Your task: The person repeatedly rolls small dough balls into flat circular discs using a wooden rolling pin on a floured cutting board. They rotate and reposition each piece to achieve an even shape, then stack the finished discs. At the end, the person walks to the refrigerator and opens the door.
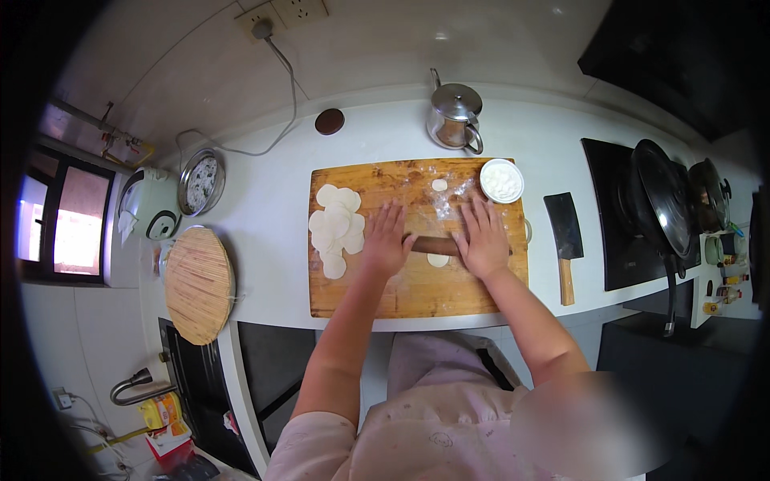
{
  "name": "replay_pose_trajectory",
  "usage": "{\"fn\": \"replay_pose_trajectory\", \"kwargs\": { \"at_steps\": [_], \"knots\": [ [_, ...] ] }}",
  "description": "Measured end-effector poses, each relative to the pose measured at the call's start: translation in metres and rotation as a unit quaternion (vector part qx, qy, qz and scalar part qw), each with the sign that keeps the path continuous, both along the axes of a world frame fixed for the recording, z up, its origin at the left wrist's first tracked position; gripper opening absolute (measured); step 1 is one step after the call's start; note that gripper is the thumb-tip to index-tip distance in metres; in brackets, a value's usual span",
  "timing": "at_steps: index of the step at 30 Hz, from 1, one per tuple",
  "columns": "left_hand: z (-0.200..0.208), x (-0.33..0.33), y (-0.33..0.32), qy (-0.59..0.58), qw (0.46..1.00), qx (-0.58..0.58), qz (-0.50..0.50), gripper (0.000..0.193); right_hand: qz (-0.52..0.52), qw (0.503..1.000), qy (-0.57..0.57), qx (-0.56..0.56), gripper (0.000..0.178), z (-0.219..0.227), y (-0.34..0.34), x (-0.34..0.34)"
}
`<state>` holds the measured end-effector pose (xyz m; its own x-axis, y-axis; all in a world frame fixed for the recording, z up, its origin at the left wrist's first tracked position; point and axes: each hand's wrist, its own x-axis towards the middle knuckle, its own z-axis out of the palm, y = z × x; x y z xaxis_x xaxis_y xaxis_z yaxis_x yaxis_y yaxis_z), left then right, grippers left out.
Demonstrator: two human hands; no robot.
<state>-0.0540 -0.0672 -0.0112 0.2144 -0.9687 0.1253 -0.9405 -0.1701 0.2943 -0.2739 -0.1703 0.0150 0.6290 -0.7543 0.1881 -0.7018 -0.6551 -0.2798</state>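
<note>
The left hand and right hand lie palm down over opposite ends of a rolling pin, fingers extended forward rather than curled around it. The pin is a slim, dark brown cylinder, its middle exposed between the hands. Its long axis runs left to right, the right end slightly nearer the person. It sits above the wooden cutting board, partly covering a pale dough disc.

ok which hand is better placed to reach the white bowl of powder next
The right hand, probably: the white bowl sits just beyond it, while the left hand is farther away. Both rest on the rolling pin.
</note>
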Motion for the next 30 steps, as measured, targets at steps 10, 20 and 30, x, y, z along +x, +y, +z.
{"fn": "replay_pose_trajectory", "kwargs": {
  "at_steps": [10,20,30],
  "knots": [
    [0.019,-0.017,0.035,0.147,0.984,0.047,-0.087,0.049,0.102,0.991,-0.047,0.078,0.065,-0.007,0.088,-0.053],
    [0.014,-0.039,-0.026,0.132,0.981,0.067,-0.121,0.017,0.075,0.992,-0.065,0.082,0.051,-0.009,0.092,-0.057],
    [0.037,-0.026,0.030,0.128,0.972,-0.003,-0.194,0.026,0.116,0.986,-0.064,0.098,0.049,0.001,0.088,-0.070]
  ]
}}
